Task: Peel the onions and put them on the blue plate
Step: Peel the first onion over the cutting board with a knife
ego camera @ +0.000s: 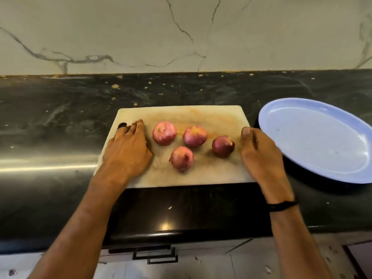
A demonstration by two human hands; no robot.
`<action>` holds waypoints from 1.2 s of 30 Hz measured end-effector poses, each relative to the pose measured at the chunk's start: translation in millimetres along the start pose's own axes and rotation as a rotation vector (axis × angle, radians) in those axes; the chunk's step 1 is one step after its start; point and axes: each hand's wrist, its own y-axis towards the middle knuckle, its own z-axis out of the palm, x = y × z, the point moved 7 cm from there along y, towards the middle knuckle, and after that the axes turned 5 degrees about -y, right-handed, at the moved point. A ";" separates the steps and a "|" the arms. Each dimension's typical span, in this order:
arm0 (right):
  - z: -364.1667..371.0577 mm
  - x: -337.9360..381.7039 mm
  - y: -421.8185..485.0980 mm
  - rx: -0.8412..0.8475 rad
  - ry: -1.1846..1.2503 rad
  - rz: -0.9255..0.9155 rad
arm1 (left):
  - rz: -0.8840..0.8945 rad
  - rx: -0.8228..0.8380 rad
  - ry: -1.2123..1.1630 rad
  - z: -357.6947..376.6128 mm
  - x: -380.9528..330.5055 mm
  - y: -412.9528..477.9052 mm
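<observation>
Four red onions (164, 133), skins on, lie in a loose group on the pale cutting board (181, 114), well apart from the blue plate (322, 137) just right of the board on the dark counter (60, 117). The left hand (128, 150) rests flat on the board's left side, fingers relaxed. The right hand (261, 156) sits at the board's right edge with its fingers hidden, so I cannot tell whether it grips.

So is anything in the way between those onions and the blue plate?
Only the person's own right hand, at the cutting board's right edge, lies between the nearest onion and the blue plate. Nothing else visible does.
</observation>
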 end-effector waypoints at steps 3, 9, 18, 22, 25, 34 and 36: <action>3.7 -1.3 -4.1 0.028 -0.053 -0.037 | -0.009 0.037 0.079 4.4 -1.8 -5.0; 7.8 -2.7 -6.2 0.005 -0.073 -0.081 | -0.030 0.030 0.104 7.7 -8.9 -15.7; 2.7 3.0 -10.3 -0.087 -0.061 -0.085 | -0.042 -0.013 -0.036 -2.5 -10.1 -17.1; 3.2 3.3 -13.5 -0.095 -0.050 -0.081 | -0.037 -0.028 -0.161 1.6 -1.8 -15.9; 3.8 3.3 -15.2 -0.077 -0.075 -0.071 | -0.035 -0.036 -0.197 8.5 2.8 -17.2; 2.1 -4.4 -29.2 -0.132 -0.095 -0.089 | -0.020 -0.063 -0.239 9.6 3.9 -34.0; 3.0 -4.3 -33.2 -0.140 -0.091 -0.093 | -0.022 -0.060 -0.254 8.2 4.7 -37.4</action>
